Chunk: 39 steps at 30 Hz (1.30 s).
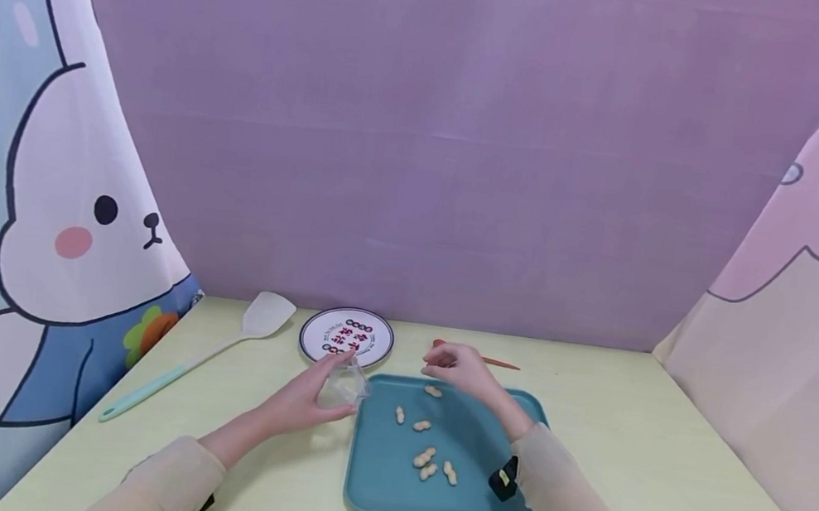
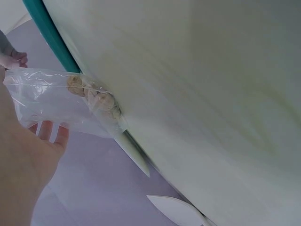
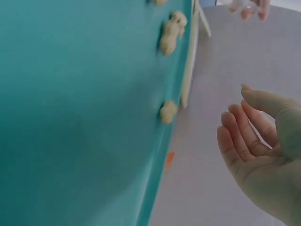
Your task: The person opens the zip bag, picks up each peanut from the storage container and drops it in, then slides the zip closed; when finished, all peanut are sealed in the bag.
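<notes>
At lower centre, a left hand (image 1: 303, 397) grips a clear plastic bag (image 1: 346, 385) of tan peanuts (image 2: 105, 100), the right hand (image 1: 463, 369) relaxed and empty near a rectangular teal tray (image 1: 385, 488).

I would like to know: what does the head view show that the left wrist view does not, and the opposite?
Only the head view shows the loose peanuts on the tray, the red stick partly behind the right hand, and the cartoon animal.

Only the left wrist view shows peanuts inside the clear container; from the head, its contents cannot be made out.

Both show the left hand holding that container, the right hand, part of the tray, and the purple backdrop.
</notes>
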{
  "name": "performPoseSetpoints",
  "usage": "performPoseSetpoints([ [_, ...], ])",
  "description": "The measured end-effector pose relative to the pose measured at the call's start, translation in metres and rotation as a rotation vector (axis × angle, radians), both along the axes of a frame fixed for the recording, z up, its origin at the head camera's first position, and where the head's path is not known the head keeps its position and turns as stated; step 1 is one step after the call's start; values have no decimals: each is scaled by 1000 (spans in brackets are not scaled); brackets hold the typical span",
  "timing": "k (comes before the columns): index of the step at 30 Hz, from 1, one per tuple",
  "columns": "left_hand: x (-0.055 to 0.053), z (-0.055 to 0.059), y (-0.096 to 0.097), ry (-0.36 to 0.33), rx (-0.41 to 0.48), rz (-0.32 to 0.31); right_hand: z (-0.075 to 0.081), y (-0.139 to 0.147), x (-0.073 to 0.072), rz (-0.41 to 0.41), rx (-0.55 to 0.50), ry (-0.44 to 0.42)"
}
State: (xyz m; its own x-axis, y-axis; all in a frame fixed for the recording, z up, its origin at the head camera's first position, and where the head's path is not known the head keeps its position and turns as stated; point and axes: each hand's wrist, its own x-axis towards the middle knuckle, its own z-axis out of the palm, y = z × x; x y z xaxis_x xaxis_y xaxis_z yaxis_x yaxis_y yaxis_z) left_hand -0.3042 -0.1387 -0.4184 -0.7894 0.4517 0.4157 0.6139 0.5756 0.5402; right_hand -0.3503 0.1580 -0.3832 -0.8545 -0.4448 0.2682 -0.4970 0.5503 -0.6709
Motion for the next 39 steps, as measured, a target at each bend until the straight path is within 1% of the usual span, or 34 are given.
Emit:
performPoseSetpoints([
  [6, -1, -1, 1, -8, 1, -1, -13, 7, -10, -27, 36, -7],
  [12, -2, -2, 2, -13, -3, 8, -24, 11, -17, -34, 82, -36],
  [15, -3, -3, 2, -10, -7, 13, -26, 12, -19, -33, 100, -47],
  [22, -3, -2, 4, -20, -7, 22, -31, 16, -21, -1, 136, -80],
  [28, -4, -2, 5, -14, -9, 24, -36, 18, -24, -21, 176, -124],
  [39, -6, -3, 5, -12, -11, 36, -40, 20, -28, 5, 195, -136],
])
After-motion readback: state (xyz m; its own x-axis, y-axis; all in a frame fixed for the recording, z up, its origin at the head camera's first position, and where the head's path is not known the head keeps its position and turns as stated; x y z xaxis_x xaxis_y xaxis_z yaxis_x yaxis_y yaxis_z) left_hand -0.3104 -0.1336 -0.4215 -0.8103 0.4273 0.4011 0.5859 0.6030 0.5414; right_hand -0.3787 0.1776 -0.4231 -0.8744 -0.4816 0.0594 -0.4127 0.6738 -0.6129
